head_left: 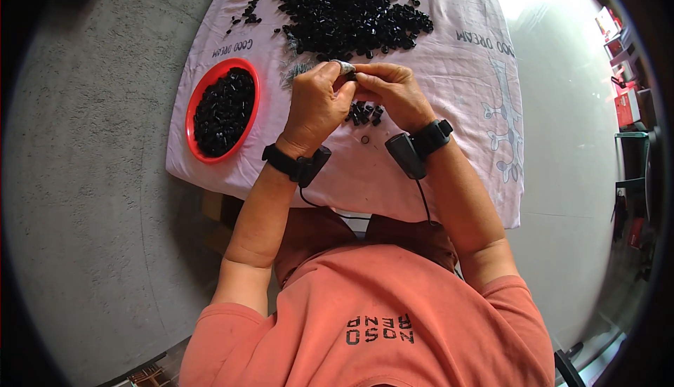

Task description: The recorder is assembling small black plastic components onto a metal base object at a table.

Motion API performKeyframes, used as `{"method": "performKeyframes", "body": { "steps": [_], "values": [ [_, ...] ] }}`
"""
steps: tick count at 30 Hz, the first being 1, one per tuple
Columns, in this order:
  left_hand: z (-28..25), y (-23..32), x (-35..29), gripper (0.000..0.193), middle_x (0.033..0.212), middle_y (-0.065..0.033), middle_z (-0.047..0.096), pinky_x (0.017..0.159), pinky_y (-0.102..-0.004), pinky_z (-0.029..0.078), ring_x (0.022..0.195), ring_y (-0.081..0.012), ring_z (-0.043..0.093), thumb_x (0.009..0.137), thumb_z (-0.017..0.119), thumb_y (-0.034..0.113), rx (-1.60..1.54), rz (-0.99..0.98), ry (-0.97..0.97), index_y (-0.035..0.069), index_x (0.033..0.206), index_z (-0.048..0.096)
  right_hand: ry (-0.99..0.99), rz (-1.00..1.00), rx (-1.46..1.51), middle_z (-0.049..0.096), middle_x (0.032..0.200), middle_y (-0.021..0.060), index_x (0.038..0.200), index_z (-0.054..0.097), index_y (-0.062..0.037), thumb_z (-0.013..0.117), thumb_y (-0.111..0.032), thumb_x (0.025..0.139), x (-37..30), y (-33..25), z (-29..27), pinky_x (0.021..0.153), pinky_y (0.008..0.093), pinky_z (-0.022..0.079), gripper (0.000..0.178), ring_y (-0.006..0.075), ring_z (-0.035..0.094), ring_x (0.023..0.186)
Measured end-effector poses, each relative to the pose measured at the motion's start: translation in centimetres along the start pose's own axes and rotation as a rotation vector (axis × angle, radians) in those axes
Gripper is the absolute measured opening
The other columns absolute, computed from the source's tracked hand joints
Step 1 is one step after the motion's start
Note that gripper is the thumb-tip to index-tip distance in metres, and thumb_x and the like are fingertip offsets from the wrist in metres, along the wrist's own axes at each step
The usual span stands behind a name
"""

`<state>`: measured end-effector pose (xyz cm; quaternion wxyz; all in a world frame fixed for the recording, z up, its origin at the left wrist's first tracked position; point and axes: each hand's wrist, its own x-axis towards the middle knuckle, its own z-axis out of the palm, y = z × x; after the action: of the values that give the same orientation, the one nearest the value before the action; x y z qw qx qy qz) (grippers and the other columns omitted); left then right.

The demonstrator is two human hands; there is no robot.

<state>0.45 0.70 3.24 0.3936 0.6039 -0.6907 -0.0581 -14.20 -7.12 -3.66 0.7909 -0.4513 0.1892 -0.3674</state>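
Head view: both hands meet over the cloth-covered tabletop [351, 169], a small black piece [352, 76] between their fingertips. The right hand [397, 95] pinches it; the left hand [316, 106] has its fingers drawn narrow, a pale covering [345, 67] on one tip, but whether they grip too I cannot tell.

Slipping seems the likeliest trouble: the piece is tiny and mostly hidden by the fingertips, and if dropped it could vanish among the lookalikes in the small cluster [363, 114] below or the large heap [344, 8] just beyond. A tug on the soft cloth could shift the heap or tip the full red bowl [189, 121] near the left edge. The cable [426, 201] hanging from the right wrist device [407, 156] might snag.

Grey lettering [232, 48] runs along the cloth, repeated at right, upside down to the wearer; bold black letters [380, 329] cross the salmon T-shirt [309, 317]. Labels on the red boxes [627, 108] far right are too small to read.
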Motion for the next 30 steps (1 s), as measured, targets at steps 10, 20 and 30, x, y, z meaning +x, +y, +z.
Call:
{"method": "performKeyframes", "body": {
  "steps": [10, 20, 30],
  "values": [
    [-0.6, -1.2, -0.8, 0.009, 0.076, -0.0143, 0.068, 0.059, -0.0342, 0.052, 0.067, -0.0249, 0.069, 0.08, 0.071, 0.003, 0.014, -0.094, 0.127, -0.001, 0.087, 0.066, 0.089, -0.006, 0.005, 0.071, 0.108, 0.0116, 0.126, 0.062, -0.0015, 0.06, -0.017, 0.099, 0.1, -1.3, -0.6, 0.081, 0.0264, 0.057, 0.032, 0.0179, 0.071, 0.095],
    [-8.8, -9.6, -4.9, 0.012, 0.079, -0.0071, 0.073, 0.062, -0.0249, 0.054, 0.067, -0.0113, 0.069, 0.085, 0.072, 0.004, 0.144, -0.409, 0.343, -0.002, 0.095, 0.068, 0.221, -0.138, 0.103, 0.073, 0.101, 0.0121, 0.11, 0.068, -0.0016, 0.063, -0.017, 0.097, 0.8, -0.8, -2.3, 0.078, 0.0273, 0.058, 0.021, 0.0207, 0.072, 0.092],
    [-11.7, -12.4, -6.6, 0.022, 0.082, -0.0093, 0.072, 0.066, -0.0298, 0.053, 0.07, -0.015, 0.07, 0.086, 0.068, 0.009, 0.493, -0.467, 0.465, 0.0, 0.106, 0.068, 0.221, -0.131, 0.098, 0.072, 0.101, 0.0114, 0.112, 0.067, -0.0014, 0.063, -0.017, 0.097, 0.8, -0.8, -2.2, 0.077, 0.0258, 0.059, 0.022, 0.02, 0.072, 0.091]
  ]
}}
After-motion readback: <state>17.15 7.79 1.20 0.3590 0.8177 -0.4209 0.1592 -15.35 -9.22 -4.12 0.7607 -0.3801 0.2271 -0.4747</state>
